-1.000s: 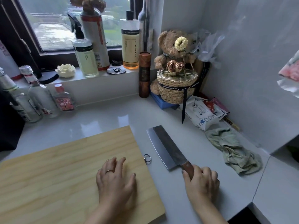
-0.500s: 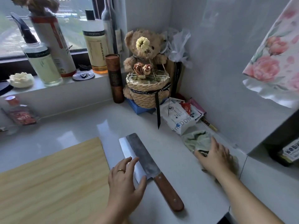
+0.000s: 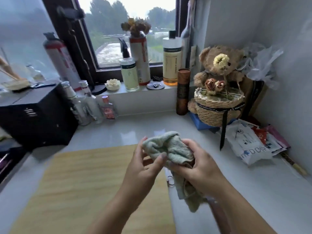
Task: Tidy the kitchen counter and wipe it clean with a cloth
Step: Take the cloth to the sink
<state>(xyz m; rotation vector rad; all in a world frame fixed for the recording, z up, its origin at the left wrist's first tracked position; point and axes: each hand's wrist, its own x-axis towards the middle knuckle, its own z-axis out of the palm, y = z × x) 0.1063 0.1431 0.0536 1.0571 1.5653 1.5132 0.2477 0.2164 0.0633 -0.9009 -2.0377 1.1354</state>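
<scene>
Left hand point(image 3: 143, 168) curled, thumb point(image 3: 160, 158) pressed onto the pale green terry cloth point(image 3: 168, 147), other fingers behind its left edge; right hand point(image 3: 200, 168) closed around the cloth's right side from beneath, fingertips point(image 3: 187, 143) hooked over the top fold. Cloth bunched between both hands, raised clear of the glossy white counter point(image 3: 253, 191), loose tail hanging below the right wrist. Beneath the hands, right long edge of the light wooden cutting board point(image 3: 76, 183), with a small metal ring point(image 3: 170, 180) at that edge, just beside the hanging cloth. Reddish-brown knife handle point(image 3: 217, 210) partly visible under the right forearm; blade hidden. Open counter between board and back wall, and to the right of the forearm up to the side wall. Right corner occupied: white printed packets point(image 3: 246, 142) lying flat, woven straw basket point(image 3: 217, 110) with dark ribbon, brown teddy bear point(image 3: 219, 65) behind it, brown cylindrical tube point(image 3: 183, 92) upright beside the basket. Left boundary: black box-shaped appliance point(image 3: 35, 115), clear glass bottles point(image 3: 87, 105) clustered against its right side. Windowsill point(image 3: 143, 89) above the back edge, carrying a spray bottle point(image 3: 128, 71) and a tall amber-based bottle point(image 3: 171, 59).
</scene>
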